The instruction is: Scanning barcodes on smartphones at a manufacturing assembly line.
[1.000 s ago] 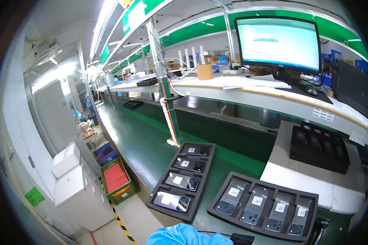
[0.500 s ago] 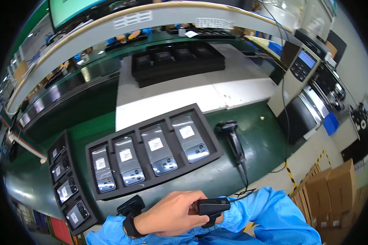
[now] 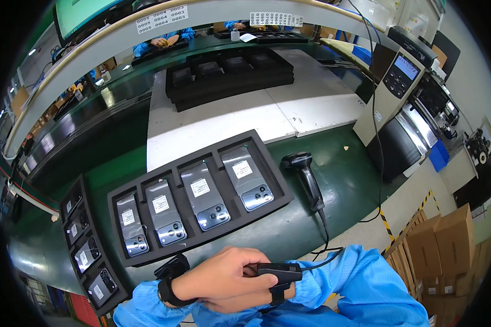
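My left hand lies across in front of me, its thumb and fingers closed on a small black box-shaped device strapped to my right wrist. A cable runs from that device. Underneath, my right hand shows only in part, its fingers hidden by the left. Another black strapped device sits at my left wrist. Just beyond my hands, a black foam tray holds several phones, back up, in clear film with white labels, such as this rightmost phone.
A black handheld scanner lies right of the tray. At far left stands a narrower-looking tray with phones. Stacked black trays rest on a white board. A label printer stands right; cartons are below. Co-workers' hands appear beyond the shelf.
The whole view has shifted slightly, so the bench things sit a little higher and further left. My left hand stays on the wrist device; the trays and scanner keep their places.
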The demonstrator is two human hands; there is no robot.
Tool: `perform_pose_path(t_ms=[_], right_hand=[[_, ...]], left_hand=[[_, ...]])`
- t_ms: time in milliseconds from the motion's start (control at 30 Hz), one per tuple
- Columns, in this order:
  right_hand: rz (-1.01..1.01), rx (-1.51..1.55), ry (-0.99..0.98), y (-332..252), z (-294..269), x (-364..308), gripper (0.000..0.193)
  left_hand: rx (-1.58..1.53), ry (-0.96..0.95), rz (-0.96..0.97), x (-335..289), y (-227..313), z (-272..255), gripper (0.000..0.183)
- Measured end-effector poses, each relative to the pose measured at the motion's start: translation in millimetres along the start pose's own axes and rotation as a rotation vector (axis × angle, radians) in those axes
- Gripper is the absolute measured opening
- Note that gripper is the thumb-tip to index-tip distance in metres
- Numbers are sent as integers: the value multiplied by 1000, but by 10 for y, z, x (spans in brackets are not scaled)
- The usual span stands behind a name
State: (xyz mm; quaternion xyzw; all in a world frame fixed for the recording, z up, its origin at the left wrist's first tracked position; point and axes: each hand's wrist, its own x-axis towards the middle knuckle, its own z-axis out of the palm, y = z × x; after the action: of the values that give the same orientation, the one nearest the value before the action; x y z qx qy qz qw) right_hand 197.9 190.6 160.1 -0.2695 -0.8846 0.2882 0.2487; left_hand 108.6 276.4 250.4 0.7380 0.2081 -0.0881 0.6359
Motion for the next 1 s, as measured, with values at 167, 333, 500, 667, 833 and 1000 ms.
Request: perform_pose_path(t_ms=[167, 333, 500, 667, 833, 1000], right_hand=[[-60, -195, 53, 79, 37, 51, 12], [-117, -312, 261, 230, 21, 37, 11], [-55, -502, 62, 11, -314, 175, 13], [-34, -455, 14, 70, -338, 154, 14], [-44, -306, -93, 72, -82, 167, 13], [56, -288, -80, 159, -146, 277, 15]], left_hand=[[241, 142, 157, -151, 203, 214, 31], [763, 365, 547, -264, 73, 667, 43], [934, 744, 768, -376, 73, 886, 40], [881, 693, 861, -290, 23, 752, 38], [903, 621, 883, -231, 62, 797, 39], [915, 665, 853, -239, 44, 825, 37]])
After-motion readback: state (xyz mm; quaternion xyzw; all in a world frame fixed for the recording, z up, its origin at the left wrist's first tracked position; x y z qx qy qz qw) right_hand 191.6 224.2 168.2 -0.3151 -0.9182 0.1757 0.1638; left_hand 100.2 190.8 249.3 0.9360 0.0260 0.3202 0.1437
